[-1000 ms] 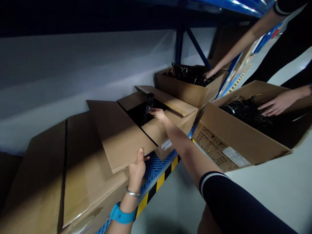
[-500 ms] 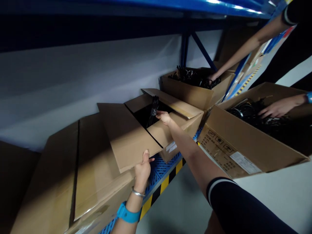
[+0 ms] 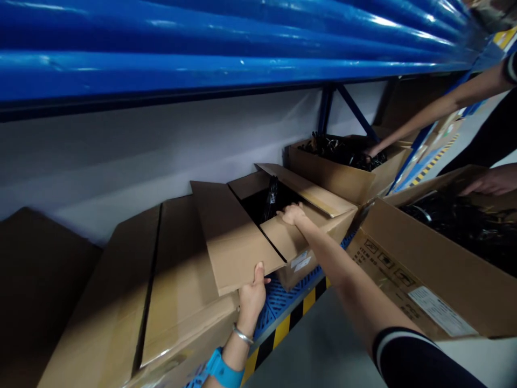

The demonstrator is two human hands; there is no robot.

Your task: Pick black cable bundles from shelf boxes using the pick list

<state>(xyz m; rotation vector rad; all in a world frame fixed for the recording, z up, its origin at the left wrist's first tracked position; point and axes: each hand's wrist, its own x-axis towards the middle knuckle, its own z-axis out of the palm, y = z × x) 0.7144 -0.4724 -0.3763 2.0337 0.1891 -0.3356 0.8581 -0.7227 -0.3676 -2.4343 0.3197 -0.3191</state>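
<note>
My left hand point(image 3: 251, 293) grips the near corner of a raised cardboard flap point(image 3: 230, 237) of an open box point(image 3: 297, 245) on a low blue shelf. My right hand point(image 3: 291, 213) reaches over the box's front wall and holds a black bundle of cables point(image 3: 271, 197) that stands upright in the dark opening. A blue band and a metal bangle sit on my left wrist.
A closed carton point(image 3: 133, 302) lies left of the open box. Behind it stands another box of black cables point(image 3: 343, 161), where another person's hand point(image 3: 369, 153) reaches in. A large box point(image 3: 428, 269) at right holds more cables, a second hand point(image 3: 487, 183) above it. A blue shelf beam point(image 3: 202, 48) hangs overhead.
The view has tilted up, showing more of the blue beam overhead. My right hand with the black bundle has stayed at the box opening; the left hand still holds the flap.
</note>
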